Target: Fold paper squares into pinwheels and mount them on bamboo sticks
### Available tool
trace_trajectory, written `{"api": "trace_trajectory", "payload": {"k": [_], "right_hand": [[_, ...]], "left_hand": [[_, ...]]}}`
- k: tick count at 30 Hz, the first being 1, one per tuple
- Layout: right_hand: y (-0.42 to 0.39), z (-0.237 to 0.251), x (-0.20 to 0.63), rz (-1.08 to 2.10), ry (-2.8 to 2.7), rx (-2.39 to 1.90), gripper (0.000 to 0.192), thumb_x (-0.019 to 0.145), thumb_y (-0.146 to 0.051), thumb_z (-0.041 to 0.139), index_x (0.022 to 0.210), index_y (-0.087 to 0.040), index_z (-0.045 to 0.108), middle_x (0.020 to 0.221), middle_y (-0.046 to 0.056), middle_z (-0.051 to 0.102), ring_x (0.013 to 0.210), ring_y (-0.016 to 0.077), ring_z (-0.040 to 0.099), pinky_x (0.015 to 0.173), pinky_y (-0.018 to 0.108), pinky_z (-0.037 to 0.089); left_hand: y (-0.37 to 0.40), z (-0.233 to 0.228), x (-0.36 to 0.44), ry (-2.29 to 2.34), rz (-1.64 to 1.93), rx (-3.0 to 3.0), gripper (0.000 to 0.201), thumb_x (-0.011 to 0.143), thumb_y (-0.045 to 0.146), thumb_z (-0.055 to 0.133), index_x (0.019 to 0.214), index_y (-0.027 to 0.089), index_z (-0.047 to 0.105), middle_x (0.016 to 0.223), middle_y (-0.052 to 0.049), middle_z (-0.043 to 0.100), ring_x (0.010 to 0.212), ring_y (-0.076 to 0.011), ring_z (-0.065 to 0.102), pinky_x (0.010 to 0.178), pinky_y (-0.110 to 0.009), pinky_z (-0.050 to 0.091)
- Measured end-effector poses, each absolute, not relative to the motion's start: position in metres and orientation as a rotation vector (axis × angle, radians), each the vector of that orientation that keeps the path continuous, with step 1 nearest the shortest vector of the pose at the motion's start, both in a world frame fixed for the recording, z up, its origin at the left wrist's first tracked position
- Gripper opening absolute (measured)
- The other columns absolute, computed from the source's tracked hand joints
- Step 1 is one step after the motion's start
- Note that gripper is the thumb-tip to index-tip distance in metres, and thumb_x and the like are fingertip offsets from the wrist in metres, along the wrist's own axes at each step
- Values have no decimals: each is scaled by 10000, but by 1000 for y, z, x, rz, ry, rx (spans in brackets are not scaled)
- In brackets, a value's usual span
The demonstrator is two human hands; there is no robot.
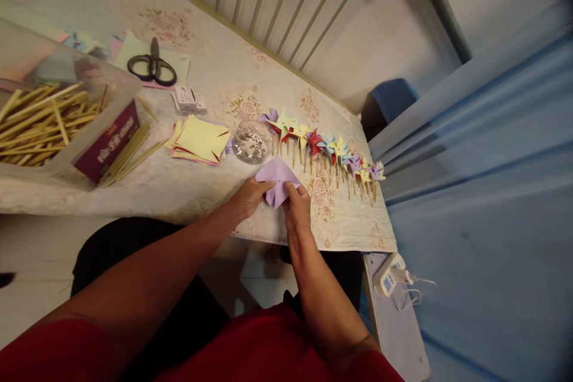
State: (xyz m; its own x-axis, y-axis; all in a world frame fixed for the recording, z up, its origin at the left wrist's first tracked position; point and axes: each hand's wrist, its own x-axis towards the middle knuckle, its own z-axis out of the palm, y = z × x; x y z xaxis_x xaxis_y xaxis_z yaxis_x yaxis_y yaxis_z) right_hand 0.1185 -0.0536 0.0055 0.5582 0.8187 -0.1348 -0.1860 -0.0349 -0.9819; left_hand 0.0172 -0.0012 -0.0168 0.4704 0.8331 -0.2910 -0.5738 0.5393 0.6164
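A pale ribbed radiator (pixel 268 0) lines the flower-patterned table (pixel 210 59); blue curtains (pixel 483 191) hang rightward.

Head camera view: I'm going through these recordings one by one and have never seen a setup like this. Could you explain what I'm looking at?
There is no machine here. A person works with two bare hands, and the single picture comes from a camera worn on their head, looking forward and down.

The left hand and the right hand hold a piece of purple paper between them, thumbs on top.

On the flowered tablecloth, from left to right, are a clear plastic box of thin sticks, black-handled scissors lying on paper, a stack of paper squares with yellow on top, a round clear dish with small shiny pieces, and a row of colourful pinwheels on sticks.
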Motion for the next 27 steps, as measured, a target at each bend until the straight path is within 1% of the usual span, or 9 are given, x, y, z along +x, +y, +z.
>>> {"api": "trace_trajectory", "payload": {"k": [2,4,7,11,16,20,23,27], "right_hand": [[-60,2,125,833,-646,-1381,253,777,-417,662,845,-179,607,673,-57,576,588,86,524,582,213,449],[-66,-1,130,730,-656,-1399,242,814,-409,614,897,-182,606,681,-57,568,576,79,509,575,210,430],[-75,-6,135,550,-690,-1455,264,817,-347,592,1027,-188,600,755,-34,612,606,87,536,602,225,442],[-86,-11,136,410,-891,-1494,254,809,-300,604,1041,-198,623,772,-23,608,643,107,551,644,252,469],[-91,-17,136,432,-1155,-1534,253,858,-316,570,1060,-216,686,844,10,631,724,137,581,698,286,496],[-87,-17,135,448,-1232,-1561,252,833,-280,580,1037,-220,715,886,23,657,741,144,592,710,291,502],[-84,-12,133,488,-1214,-1584,230,809,-271,595,992,-215,720,827,10,668,682,140,591,689,289,500],[-80,-3,126,581,-1144,-1591,183,798,-324,623,909,-204,707,696,-21,643,562,123,552,613,272,478]], "left_hand": [[-1,-14,16,630,893,461,385,511,226,810,858,115,687,730,-17,698,633,-142,604,641,-272,490],[0,-11,16,628,903,447,395,499,214,808,863,117,688,744,-21,704,649,-145,609,648,-270,495],[0,-9,16,625,914,435,344,517,191,786,843,133,692,750,-20,708,651,-141,608,643,-259,495],[0,-8,16,633,896,421,253,553,160,735,801,148,690,717,-9,692,622,-131,603,624,-255,492],[0,-7,16,613,896,414,223,540,147,741,754,134,682,657,-6,670,566,-121,572,577,-249,467],[-1,-6,15,592,894,434,235,542,154,751,765,134,684,651,0,665,558,-116,563,567,-249,454],[-1,-8,15,566,894,454,254,531,168,770,761,129,672,634,9,650,547,-109,545,566,-251,442],[-1,-12,15,550,899,501,266,529,204,788,743,124,652,604,20,621,538,-106,526,552,-249,426]]}}
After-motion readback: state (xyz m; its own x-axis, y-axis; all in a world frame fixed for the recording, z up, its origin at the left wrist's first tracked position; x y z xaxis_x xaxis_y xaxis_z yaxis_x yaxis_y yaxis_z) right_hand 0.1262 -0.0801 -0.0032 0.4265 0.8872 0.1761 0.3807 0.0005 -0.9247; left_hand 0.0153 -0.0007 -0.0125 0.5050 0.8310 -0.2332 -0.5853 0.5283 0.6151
